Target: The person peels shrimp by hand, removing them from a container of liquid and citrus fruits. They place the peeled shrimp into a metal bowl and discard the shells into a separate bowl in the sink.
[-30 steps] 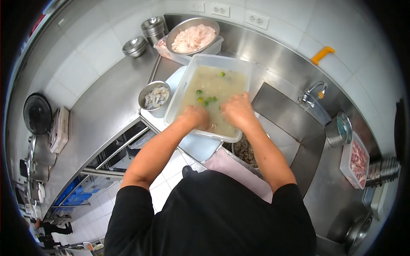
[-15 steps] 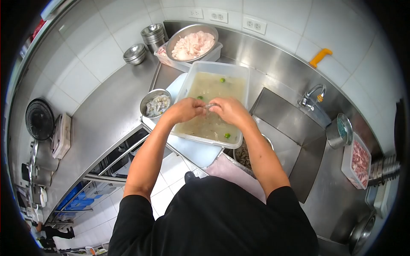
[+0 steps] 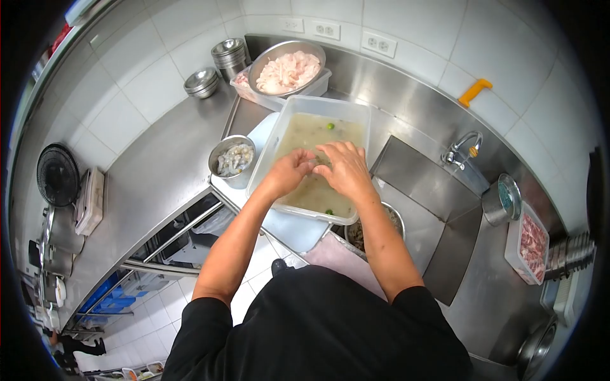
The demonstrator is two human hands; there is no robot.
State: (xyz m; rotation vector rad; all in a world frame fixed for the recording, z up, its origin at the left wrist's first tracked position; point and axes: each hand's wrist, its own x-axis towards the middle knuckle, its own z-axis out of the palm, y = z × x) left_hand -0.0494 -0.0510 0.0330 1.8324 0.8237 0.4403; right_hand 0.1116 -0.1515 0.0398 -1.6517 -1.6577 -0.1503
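My left hand (image 3: 293, 170) is closed in a pinch over a translucent plastic tub (image 3: 256, 182), its fingertips on a small greyish piece that looks like a shrimp, mostly hidden. Just right of it, my right hand (image 3: 345, 166) has its fingers stretched out and apart, the thumb close to the left fingertips. Cloudy liquid (image 3: 318, 133) fills much of the tub, with a green lime (image 3: 330, 126) near the far side and another lime (image 3: 329, 212) near the front. Left of the tub, a metal bowl (image 3: 215, 165) holds peeled greyish shrimp (image 3: 235, 159).
A bowl of pale meat strips (image 3: 289, 71) rests on a container behind the tub. Partly behind my right forearm stands a pot (image 3: 397, 219) with dark contents. To the right are a steel sink (image 3: 419, 171), a faucet (image 3: 466, 149) and a tray of red meat (image 3: 532, 241).
My right hand's fingers have spread and lifted away from the pinch. My left hand has shifted slightly right and down. The front lime has drifted left; another lime no longer shows.
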